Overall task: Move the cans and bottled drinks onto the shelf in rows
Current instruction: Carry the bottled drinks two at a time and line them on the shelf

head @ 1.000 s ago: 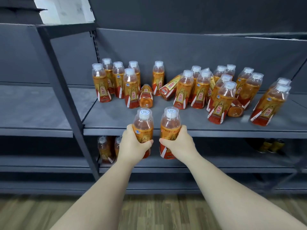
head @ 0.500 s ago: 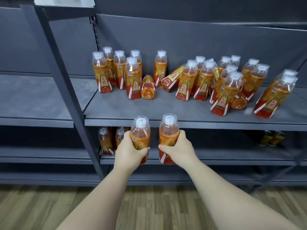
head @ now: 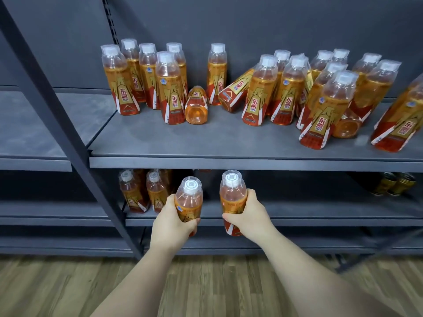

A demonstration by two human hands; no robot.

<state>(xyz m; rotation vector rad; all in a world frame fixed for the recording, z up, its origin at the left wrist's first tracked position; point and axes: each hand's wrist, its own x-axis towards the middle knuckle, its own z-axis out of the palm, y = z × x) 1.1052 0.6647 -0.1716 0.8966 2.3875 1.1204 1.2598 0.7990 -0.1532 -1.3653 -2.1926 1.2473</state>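
Note:
My left hand (head: 170, 223) grips an orange drink bottle (head: 188, 197) with a clear cap, held upright in front of the lower shelf (head: 297, 221). My right hand (head: 250, 215) grips a second, identical bottle (head: 232, 195) beside it, a little higher. Both bottles hang below the front edge of the upper shelf (head: 229, 162). Several of the same bottles stand crowded on the upper shelf, and some lie tipped over, such as one (head: 196, 106) with its base facing me. Two bottles (head: 135, 193) stand at the left of the lower shelf.
A dark slanted upright post (head: 75, 147) of the rack runs just left of my left hand. Gold cans (head: 393, 184) sit at the right of the lower shelf. A neighbouring grey shelf (head: 34, 124) lies to the left. Wood-pattern floor (head: 68, 289) is below.
Both hands have carried their bottles down from the front edge of the upper shelf to the level of the lower shelf. My view has moved closer and lower.

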